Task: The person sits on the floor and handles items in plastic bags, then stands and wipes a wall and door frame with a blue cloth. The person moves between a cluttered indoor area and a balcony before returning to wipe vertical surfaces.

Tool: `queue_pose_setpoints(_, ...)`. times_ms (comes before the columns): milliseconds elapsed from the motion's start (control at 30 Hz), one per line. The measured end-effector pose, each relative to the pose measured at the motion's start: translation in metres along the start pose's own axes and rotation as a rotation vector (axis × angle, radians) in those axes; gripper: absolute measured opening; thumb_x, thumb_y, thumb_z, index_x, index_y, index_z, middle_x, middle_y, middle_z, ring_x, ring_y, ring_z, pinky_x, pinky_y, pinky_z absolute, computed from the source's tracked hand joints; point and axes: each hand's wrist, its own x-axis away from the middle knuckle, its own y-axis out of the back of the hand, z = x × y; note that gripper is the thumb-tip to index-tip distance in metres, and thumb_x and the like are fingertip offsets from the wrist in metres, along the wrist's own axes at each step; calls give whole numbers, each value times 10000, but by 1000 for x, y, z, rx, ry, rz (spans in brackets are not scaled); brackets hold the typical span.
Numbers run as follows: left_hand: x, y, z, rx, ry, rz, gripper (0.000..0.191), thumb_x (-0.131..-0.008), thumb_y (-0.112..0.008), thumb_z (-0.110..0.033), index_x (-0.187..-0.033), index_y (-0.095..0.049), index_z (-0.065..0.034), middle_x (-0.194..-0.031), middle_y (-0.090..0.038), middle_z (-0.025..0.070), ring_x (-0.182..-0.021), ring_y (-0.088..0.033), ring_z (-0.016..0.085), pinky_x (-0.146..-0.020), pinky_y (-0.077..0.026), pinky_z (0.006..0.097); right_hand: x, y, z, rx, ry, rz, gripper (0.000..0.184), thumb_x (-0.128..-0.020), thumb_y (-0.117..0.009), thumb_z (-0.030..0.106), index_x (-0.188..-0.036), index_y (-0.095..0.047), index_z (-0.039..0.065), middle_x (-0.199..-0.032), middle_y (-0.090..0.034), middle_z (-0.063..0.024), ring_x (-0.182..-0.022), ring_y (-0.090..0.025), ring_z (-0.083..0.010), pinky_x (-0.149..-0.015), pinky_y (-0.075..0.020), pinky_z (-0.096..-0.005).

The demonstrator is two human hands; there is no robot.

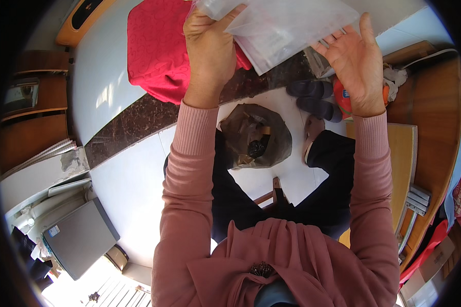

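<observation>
My left hand grips one side of a clear, milky plastic bag or sheet at the top of the view. Its thumb presses on the gathered plastic, and the sheet hangs away to the right. My right hand is spread with the palm facing up and the thumb apart. Its fingertips reach the sheet's right edge and are partly covered by it. Behind my left hand is a red patterned cloth draped over something that I cannot make out.
A dark plastic bag with scraps inside stands open on the floor between my feet. Dark slippers lie beyond it to the right. A wooden board leans at the right, and a grey cabinet stands lower left.
</observation>
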Motion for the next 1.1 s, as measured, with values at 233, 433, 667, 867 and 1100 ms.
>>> queue_pose_setpoints(233, 28, -1, 15, -673, -536, 251, 339, -828, -632, 35, -1167, -639, 28, -1310, -579, 216, -1194, -565, 340, -1066, -399, 409, 8, -8, -33, 25, -64, -72, 475, -986, -515, 314, -1389, -452, 69, -1375, -533, -160, -1268, -512, -307, -1075, -401, -403)
queue_pose_setpoints(433, 88, 10, 20, -929, -270, 371, 554, -827, -696, -73, -1351, -517, -87, -1432, -439, 199, -1023, -647, 388, -888, -541, 379, 6, 37, -67, 612, 98, -148, 418, -895, -642, 15, -1290, -508, -16, -1220, -611, -96, -1128, -591, -192, -1008, -457, -344)
queue_pose_setpoints(667, 127, 75, 12, -770, 140, 250, 757, -862, -771, -266, -1473, -373, -61, -1395, -491, 122, -1203, -553, 251, -1030, -449, 385, 16, 57, -103, 744, 67, -150, 408, -823, -641, -31, -1225, -599, 18, -1037, -672, -45, -898, -636, -126, -816, -522, -280)
queue_pose_setpoints(867, 153, 121, 9, -521, 612, 390, 1119, -699, -812, -580, -1537, -265, -79, -1551, -335, 178, -1443, -313, 304, -1145, -299, 437, 37, 63, -142, 987, 153, -145, 367, -821, -596, -46, -1185, -629, -17, -1066, -685, -50, -908, -631, -110, -802, -505, -260)
queue_pose_setpoints(1100, 184, 175, 102, -1236, 957, 104, 831, -731, -795, -362, -1416, -423, -74, -1446, -435, 191, -1322, -442, 373, -1049, -410, 455, 93, 65, -193, 1470, 167, 54, 521, -770, -496, -105, -1257, -615, 39, -1080, -667, -191, -936, -676, -303, -828, -509, -313)
